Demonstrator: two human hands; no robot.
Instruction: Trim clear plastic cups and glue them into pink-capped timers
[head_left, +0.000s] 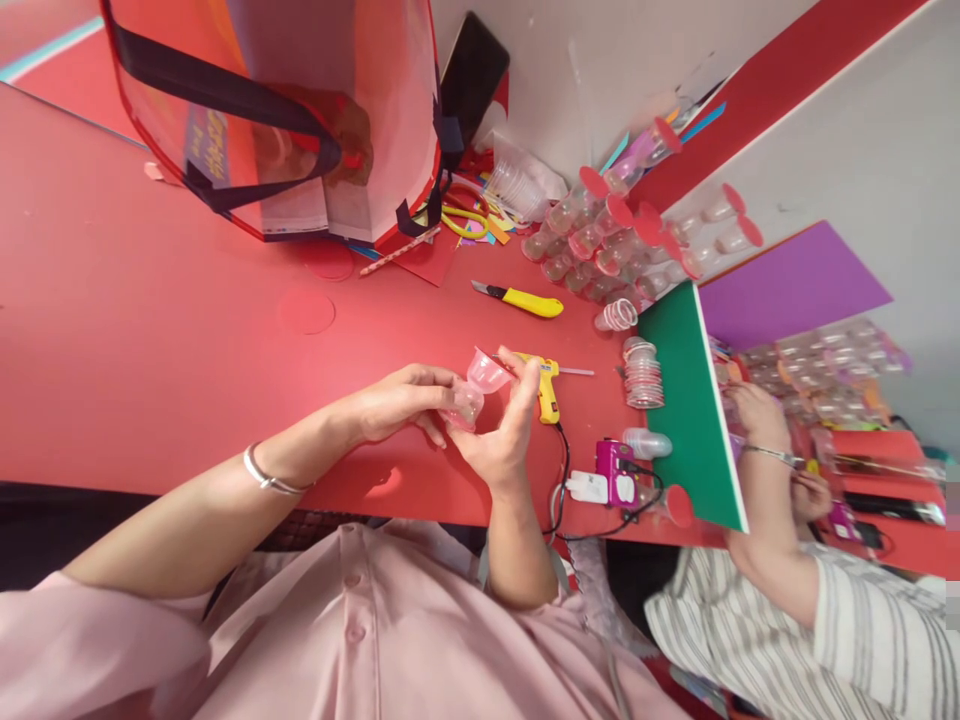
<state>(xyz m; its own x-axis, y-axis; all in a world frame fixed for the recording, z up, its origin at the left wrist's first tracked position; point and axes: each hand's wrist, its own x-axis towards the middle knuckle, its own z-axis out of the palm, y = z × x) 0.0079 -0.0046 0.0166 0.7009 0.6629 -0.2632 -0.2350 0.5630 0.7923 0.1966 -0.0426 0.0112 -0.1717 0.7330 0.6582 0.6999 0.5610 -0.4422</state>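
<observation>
Two small clear plastic cups are held base to base above the red table. My left hand is closed around the lower cup, which has some small, unclear contents. My right hand supports the pair from the other side, its fingers at the rim of the upper cup, which tilts with its mouth upward. Just behind my right hand lies a yellow hot glue gun with a glue stick in its back. A yellow box cutter rests farther back.
Cup pairs with red discs stand stacked at the back right. Nested cups lie by a green divider. A purple power strip with cords sits near the edge. A clear bag stands left. A co-worker's hand works beyond the divider.
</observation>
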